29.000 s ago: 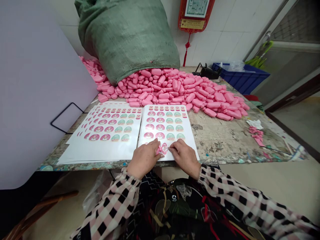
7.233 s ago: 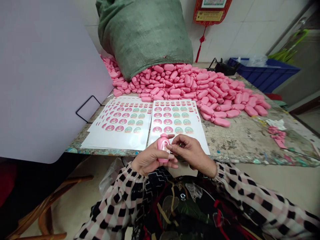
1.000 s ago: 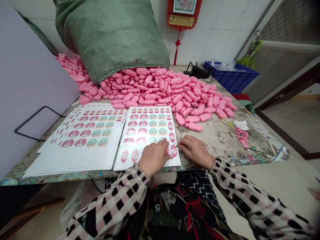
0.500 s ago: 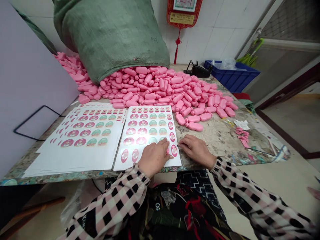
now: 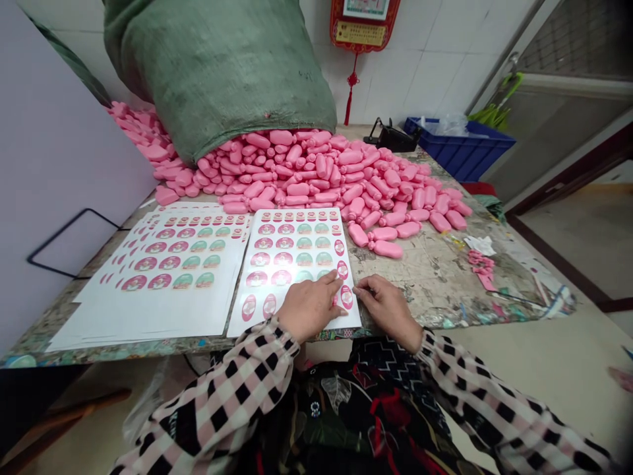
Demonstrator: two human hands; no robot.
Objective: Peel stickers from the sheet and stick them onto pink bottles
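An oval label (image 5: 346, 297) lies between the hands, beside the right edge of the label sheet (image 5: 294, 269), its long axis running away from the body. The right hand (image 5: 387, 310) is nearer, fingertips at the label's right side — any grip unclear. The left hand (image 5: 310, 305) rests palm-down, its grasp hidden. Open surface (image 5: 425, 272) stretches rightward; pink bottles (image 5: 316, 177) bound the far side.

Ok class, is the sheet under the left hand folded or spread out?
Spread out: the sheet lies flat, rows of labels facing up, no fold showing around the left hand.
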